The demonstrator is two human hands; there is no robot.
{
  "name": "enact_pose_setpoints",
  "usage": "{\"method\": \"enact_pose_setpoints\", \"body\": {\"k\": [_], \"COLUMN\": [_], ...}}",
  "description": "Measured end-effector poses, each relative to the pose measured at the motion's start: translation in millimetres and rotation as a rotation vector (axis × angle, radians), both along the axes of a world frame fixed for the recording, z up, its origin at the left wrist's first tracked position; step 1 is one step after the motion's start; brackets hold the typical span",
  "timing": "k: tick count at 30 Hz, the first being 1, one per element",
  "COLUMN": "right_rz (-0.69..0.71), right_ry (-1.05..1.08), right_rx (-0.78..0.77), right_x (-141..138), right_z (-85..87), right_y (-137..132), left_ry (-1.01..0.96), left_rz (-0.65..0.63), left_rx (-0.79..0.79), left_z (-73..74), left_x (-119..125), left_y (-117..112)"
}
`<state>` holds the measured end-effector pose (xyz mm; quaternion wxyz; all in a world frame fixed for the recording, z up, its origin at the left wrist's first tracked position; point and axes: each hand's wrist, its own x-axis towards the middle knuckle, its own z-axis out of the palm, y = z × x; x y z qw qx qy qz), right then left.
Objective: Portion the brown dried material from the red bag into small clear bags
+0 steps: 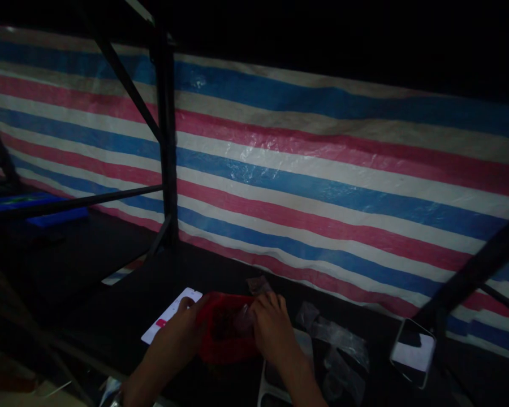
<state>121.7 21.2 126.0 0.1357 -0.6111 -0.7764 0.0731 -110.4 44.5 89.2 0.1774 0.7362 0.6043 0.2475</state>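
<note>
A small red plastic container (229, 353) with dark contents lies on the black surface between my hands. My left hand (180, 328) is closed on its left side, near a white card or phone (169, 314) with a pink mark. Over the container's right side, my right hand (271, 322) has its fingers bent together at a crumpled clear plastic bag (244, 321), which lies partly inside. The fingertips are dim, and the exact pinch is hard to see. Under my right forearm is a pale-rimmed tray with dark compartments (305, 345), partly hidden.
Clear plastic wrappers (339, 339) lie to the right, beside a phone (413, 353) leaning near a dark frame post. A small brownish packet (258, 284) sits behind the container. Striped sheeting (322, 198) closes the back. A black metal upright (168, 141) and a blue item (46, 209) are at left.
</note>
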Motion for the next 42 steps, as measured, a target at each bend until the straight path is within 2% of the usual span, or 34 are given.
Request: {"method": "enact_pose_setpoints", "body": {"k": [3, 5, 8, 11, 15, 19, 23, 27, 32, 34, 37, 42], "right_rz": [-0.05, -0.103, -0.176, -0.204, -0.221, -0.23, -0.225, -0.295, -0.555, -0.597, -0.521, -0.349], "right_ry": [0.102, 0.177, 0.29, 0.401, 0.512, 0.581, 0.588, 0.52, 0.244, 0.092, -0.099, -0.267], "right_rx": [0.038, 0.068, 0.107, 0.147, 0.224, 0.291, 0.328, 0.366, 0.391, 0.355, 0.243, -0.009], "right_x": [2, 4, 6, 7, 14, 21, 23, 47, 124, 145, 150, 121], "right_z": [-0.9, -2.4, -4.3, -5.3, -8.2, -14.3, -20.4, -17.2, 4.2, 9.3, 4.6, -13.9], "right_y": [0, -2, -6, -10, -14, -16, -13, -8, -10, -11, -9, 14], "left_ry": [0.071, 0.093, 0.105, 0.106, 0.107, 0.119, 0.143, 0.169, 0.213, 0.224, 0.184, 0.085], "left_rz": [0.149, 0.175, 0.031, -0.109, -0.189, -0.27, -0.273, -0.219, -0.144, -0.122, -0.122, -0.166], "left_rx": [0.11, 0.178, 0.234, 0.242, 0.238, 0.247, 0.237, 0.223, 0.252, 0.252, 0.261, 0.291], "left_z": [2.6, 6.3, 8.2, 1.4, -6.1, 0.5, 4.8, -2.4, -19.4, -28.3, -41.3, -50.3], "left_x": [10, 20, 36, 53, 68, 70, 70, 67, 44, 32, 22, 22], "left_y": [-7, -9, -9, -6, 2, 7, 11, 10, 5, 5, 8, 10]}}
